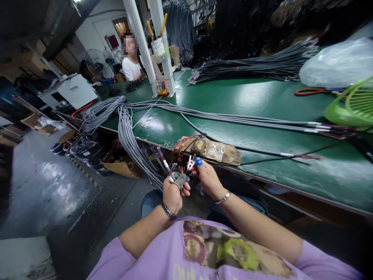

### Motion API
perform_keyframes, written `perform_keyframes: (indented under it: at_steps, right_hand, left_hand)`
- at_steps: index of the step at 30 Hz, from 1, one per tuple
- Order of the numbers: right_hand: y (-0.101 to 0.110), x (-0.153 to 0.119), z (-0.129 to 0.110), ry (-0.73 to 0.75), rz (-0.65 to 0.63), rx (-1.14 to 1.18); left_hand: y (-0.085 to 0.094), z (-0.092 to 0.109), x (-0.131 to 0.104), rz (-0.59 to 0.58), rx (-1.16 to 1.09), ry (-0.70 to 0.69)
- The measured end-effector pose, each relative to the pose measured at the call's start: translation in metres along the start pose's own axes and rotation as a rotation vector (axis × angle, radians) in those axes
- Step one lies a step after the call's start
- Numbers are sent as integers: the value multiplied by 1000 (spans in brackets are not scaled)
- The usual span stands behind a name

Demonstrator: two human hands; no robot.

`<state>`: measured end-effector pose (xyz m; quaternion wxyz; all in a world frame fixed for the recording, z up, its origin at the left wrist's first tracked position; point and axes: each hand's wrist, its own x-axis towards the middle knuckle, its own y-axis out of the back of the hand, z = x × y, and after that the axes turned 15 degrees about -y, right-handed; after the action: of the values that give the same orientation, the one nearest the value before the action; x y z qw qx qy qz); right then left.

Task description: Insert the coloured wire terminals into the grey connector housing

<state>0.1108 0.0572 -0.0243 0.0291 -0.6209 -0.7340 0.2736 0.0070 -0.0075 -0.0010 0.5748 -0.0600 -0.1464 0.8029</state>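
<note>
My left hand [171, 196], with grey coverings on some fingers, is closed around the end of a grey cable. Thin coloured wires [181, 170] fan out above its fingers. Beside them, another cable end with a white sleeve [166, 163] points up and left. My right hand [209, 179] is closed in a pinch close by, blue tape wrapped on one fingertip; what it pinches is too small to make out. A pinkish-white clip-like piece [190, 163] shows at those fingertips, just in front of a worn wooden block [223, 152] on the bench edge.
Long grey cables [204, 113] run across the green bench [250, 101], their bundle [128, 130] drooping over the front edge. Dark cables [247, 68] lie at the back. A green basket [352, 105] and plastic bag [338, 64] stand right. Another person [131, 68] is behind posts.
</note>
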Motion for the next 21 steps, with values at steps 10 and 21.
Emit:
perform_keyframes:
  at_steps: [10,21]
  right_hand:
    - [-1,13,-1,-332,-273,391]
    - [5,-2,-5,-397,-371,288]
  left_hand:
    - [0,-2,1,29,-6,23]
    - [4,-8,0,11,35,-8]
